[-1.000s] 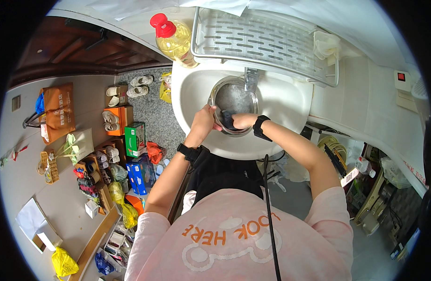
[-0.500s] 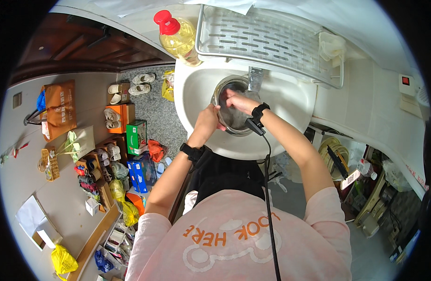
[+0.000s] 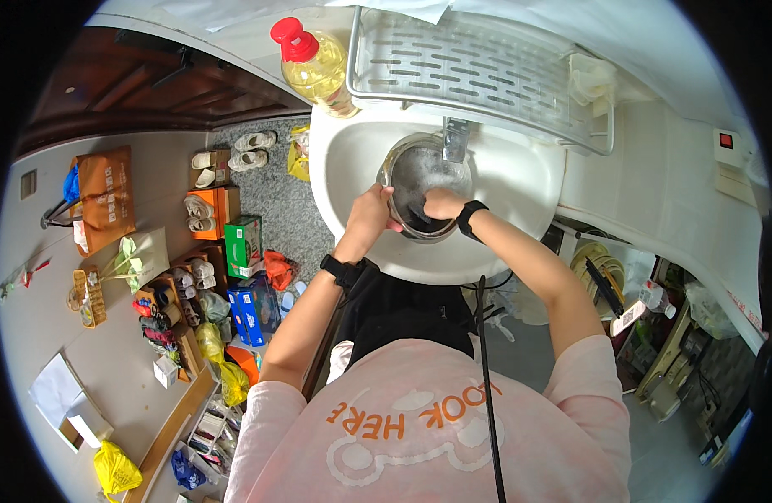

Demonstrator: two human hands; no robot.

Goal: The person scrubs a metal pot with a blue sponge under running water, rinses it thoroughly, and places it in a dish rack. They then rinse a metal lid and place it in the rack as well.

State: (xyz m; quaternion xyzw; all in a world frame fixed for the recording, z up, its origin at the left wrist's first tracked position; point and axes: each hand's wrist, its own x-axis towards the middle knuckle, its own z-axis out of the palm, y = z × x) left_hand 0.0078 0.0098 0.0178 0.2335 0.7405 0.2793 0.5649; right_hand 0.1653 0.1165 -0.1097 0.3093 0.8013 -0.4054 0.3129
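- Change: R hand is now low in the near part of the metal pot, R of centre; half a sec ago it was up by the far-L inner wall. L hand looks same as before, at the pot's L rim.
- Meaning, my read: wiping inside the pot is ongoing, w/ the R hand covering a diff. patch while the L hand steadies; can't tell how clean the inside is.
- L hand: fingers curled, partly closed, gripping the L rim; grip looks firm, but fingertips partly hidden.
- R hand: fingers bent down into the pot, mostly closed, prob. pressing a dark cloth or pad; exact grip hidden, can't tell if pinched or just pushed flat.
- Pot: sits in the white sink, abt mid-basin, just under the faucet. Whitish foam shows inside; can't tell if water's running.
- Nearby: bottle of yellow liquid w/ red cap at the sink's far-L corner, beside the slotted rack; neither hand touches them.
- Black wristband on each wrist, R one near the pot's R rim.
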